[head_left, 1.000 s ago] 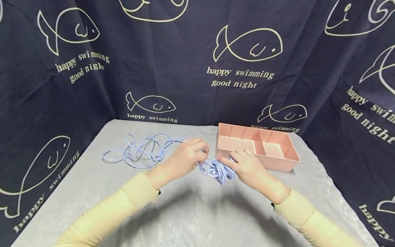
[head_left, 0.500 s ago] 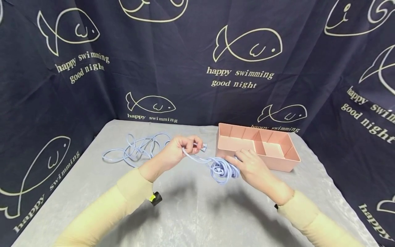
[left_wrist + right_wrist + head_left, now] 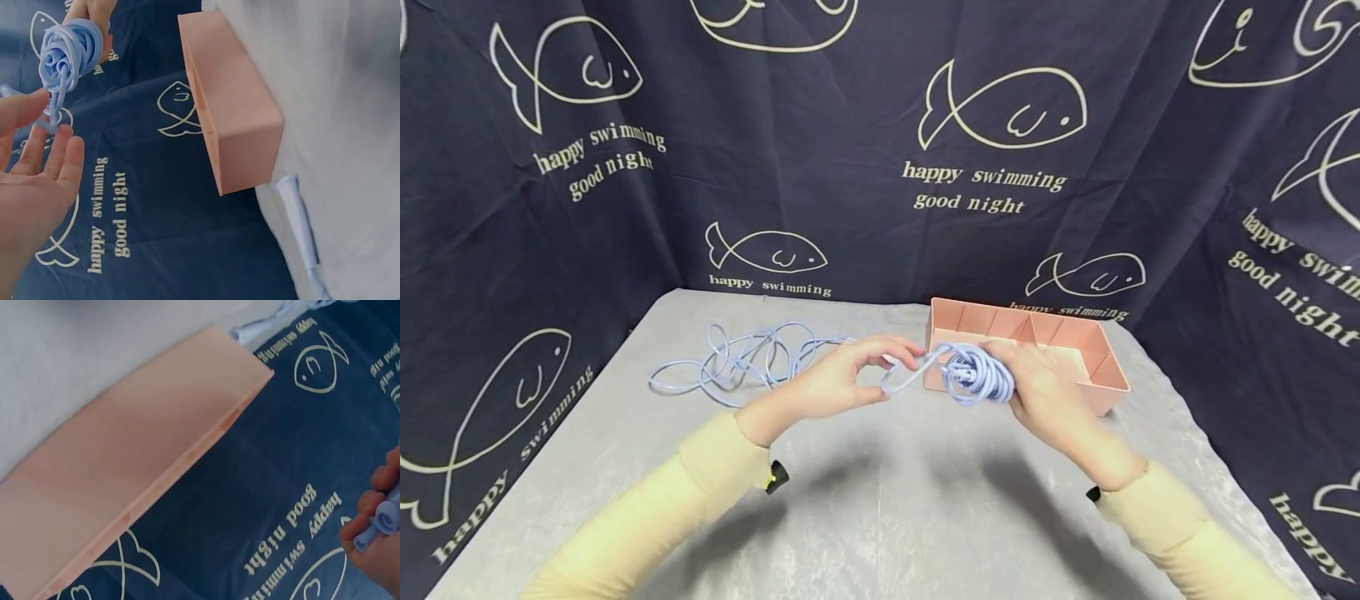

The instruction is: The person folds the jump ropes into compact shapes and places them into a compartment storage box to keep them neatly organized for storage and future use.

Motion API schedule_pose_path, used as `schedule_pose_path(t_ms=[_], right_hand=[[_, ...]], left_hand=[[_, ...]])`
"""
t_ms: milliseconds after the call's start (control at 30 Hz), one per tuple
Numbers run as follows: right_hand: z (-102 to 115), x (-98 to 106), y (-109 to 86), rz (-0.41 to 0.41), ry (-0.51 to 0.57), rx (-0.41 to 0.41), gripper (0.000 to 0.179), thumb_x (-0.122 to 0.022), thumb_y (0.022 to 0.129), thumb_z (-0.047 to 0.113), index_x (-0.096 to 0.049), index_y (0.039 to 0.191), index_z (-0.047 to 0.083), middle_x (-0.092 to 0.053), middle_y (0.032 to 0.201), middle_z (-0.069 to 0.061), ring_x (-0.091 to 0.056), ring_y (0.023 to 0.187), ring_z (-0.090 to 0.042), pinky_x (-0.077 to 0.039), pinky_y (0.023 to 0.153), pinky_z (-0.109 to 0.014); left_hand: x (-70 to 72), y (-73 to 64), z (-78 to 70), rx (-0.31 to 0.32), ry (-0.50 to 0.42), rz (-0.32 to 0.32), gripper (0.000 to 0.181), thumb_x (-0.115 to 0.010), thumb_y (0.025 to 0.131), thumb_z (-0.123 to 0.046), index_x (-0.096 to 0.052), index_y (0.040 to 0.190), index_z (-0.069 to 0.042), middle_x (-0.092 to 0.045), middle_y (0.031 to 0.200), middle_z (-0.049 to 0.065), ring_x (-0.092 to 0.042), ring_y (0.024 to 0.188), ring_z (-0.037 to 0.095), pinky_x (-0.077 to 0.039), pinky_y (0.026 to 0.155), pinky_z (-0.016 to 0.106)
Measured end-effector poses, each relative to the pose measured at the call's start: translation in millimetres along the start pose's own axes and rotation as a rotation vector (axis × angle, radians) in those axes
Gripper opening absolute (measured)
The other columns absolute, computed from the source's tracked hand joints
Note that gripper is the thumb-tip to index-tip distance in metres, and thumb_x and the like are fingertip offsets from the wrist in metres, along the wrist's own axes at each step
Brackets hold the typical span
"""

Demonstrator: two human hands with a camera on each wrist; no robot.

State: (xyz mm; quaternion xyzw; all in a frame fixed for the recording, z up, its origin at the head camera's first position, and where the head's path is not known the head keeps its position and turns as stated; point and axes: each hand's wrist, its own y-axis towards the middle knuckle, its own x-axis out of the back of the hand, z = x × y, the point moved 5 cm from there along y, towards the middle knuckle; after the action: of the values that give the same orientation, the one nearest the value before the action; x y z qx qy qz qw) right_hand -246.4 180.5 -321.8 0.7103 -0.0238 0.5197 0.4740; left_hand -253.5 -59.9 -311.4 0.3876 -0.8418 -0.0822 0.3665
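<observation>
Gripping the wound bundle of pale blue cable, our right hand lifts it just before the pink plastic divided tray; our left hand pinches its loose strand, trailing leftward.

A pink divided tray is seen on a grey-covered table, just beyond the grip, backed by a navy fish-printed curtain.
</observation>
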Motion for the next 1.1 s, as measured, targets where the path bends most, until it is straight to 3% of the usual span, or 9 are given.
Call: schedule_pose_path(t_ms=[133, 333, 633, 767, 933, 1100], right_hand=[[-12.5, 10.7, 3.5, 0.008, -0.031, -0.089, 0.048, -0.064, 0.072, 0.000, -0.056, 0.118, 0.008, -0.065, 0.099, -0.011, -0.061, 0.085, -0.030, -0.044, 0.070, -0.047], [-35.0, 23.4, 7.8, 0.012, -0.010, -0.194, 0.047, -0.059, 0.076, 0.002, -0.053, 0.122, 0.005, -0.064, 0.107, -0.013, -0.060, 0.095, -0.034, -0.043, 0.082, -0.049], [-67.9, 36.5, 2.6, -0.018, -0.072, -0.293, 0.036, -0.051, 0.076, 0.002, -0.049, 0.110, -0.006, -0.059, 0.093, -0.024, -0.055, 0.085, -0.041, -0.039, 0.073, -0.053], [-87.4, 38.6, -1.1, 0.029, -0.113, -0.397, 0.034, -0.049, 0.077, 0.005, -0.050, 0.110, -0.006, -0.058, 0.093, -0.025, -0.054, 0.086, -0.044, -0.037, 0.071, -0.056], [-111.3, 36.7, -9.7, 0.114, -0.103, -0.548, 0.042, -0.048, 0.080, 0.008, -0.047, 0.119, -0.007, -0.056, 0.104, -0.031, -0.051, 0.095, -0.049, -0.036, 0.071, -0.060], [-132.0, 30.4, -22.0, 0.147, -0.103, -0.616, 0.039, -0.048, 0.084, 0.013, -0.046, 0.116, -0.011, -0.054, 0.102, -0.034, -0.050, 0.094, -0.053, -0.035, 0.070, -0.062]], left_hand=[[5.5, 6.0, -3.7, -0.026, 0.045, -0.007, 0.049, -0.058, 0.076, 0.011, -0.057, 0.120, -0.012, -0.052, 0.136, 0.002, -0.047, 0.126, 0.012, -0.042, 0.100, 0.033], [18.1, 17.4, 0.5, -0.014, 0.123, -0.077, 0.045, -0.055, 0.080, 0.010, -0.056, 0.121, -0.008, -0.056, 0.128, 0.003, -0.048, 0.123, 0.014, -0.040, 0.101, 0.033], [33.6, 26.7, 16.1, 0.120, 0.234, -0.171, 0.042, -0.052, 0.082, 0.004, -0.055, 0.121, -0.008, -0.054, 0.124, 0.004, -0.044, 0.122, 0.020, -0.035, 0.103, 0.040], [36.8, 29.7, 27.0, 0.134, 0.339, -0.181, 0.041, -0.052, 0.082, 0.002, -0.053, 0.122, -0.006, -0.053, 0.125, 0.007, -0.042, 0.122, 0.025, -0.032, 0.104, 0.041], [37.1, 30.8, 47.8, 0.170, 0.402, -0.196, 0.043, -0.054, 0.082, 0.000, -0.051, 0.124, -0.007, -0.053, 0.126, 0.008, -0.044, 0.120, 0.028, -0.033, 0.103, 0.042], [35.1, 34.4, 67.2, 0.210, 0.521, -0.189, 0.047, -0.056, 0.081, -0.004, -0.049, 0.128, -0.009, -0.049, 0.131, 0.009, -0.042, 0.121, 0.029, -0.033, 0.097, 0.046]])
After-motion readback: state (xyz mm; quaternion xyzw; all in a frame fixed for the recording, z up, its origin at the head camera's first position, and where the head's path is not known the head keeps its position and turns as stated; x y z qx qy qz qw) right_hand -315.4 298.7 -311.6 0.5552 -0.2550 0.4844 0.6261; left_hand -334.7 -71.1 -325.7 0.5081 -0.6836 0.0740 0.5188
